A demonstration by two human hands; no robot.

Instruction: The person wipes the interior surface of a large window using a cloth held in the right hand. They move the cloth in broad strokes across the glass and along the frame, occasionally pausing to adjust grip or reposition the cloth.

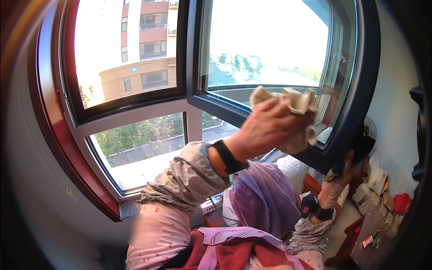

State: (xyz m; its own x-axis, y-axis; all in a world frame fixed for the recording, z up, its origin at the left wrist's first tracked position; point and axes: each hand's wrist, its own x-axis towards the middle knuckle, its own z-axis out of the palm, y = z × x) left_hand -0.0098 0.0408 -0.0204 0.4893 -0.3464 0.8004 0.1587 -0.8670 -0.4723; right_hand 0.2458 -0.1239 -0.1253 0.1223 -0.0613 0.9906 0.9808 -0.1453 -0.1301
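Observation:
My left hand (266,130) holds a bunched beige cloth (297,101), its fingers spread over the cloth. The cloth lies against the lower part of the glass pane (266,67) of a dark-framed window sash, which is swung inward. At the sash's lower right corner, my right hand (342,173) grips the dark sash frame (362,84); some of its fingers are hidden in shadow. Both wrists wear black bands, and the right one also carries a small dark device (308,206).
Left of the sash is another window pane (131,50) in a dark frame. Below stand a purple cloth (265,199) draped over something and a white power-strip-like object (212,204). Stacked bundles (378,202), a red item (402,203) and a wooden table (366,239) are at the right.

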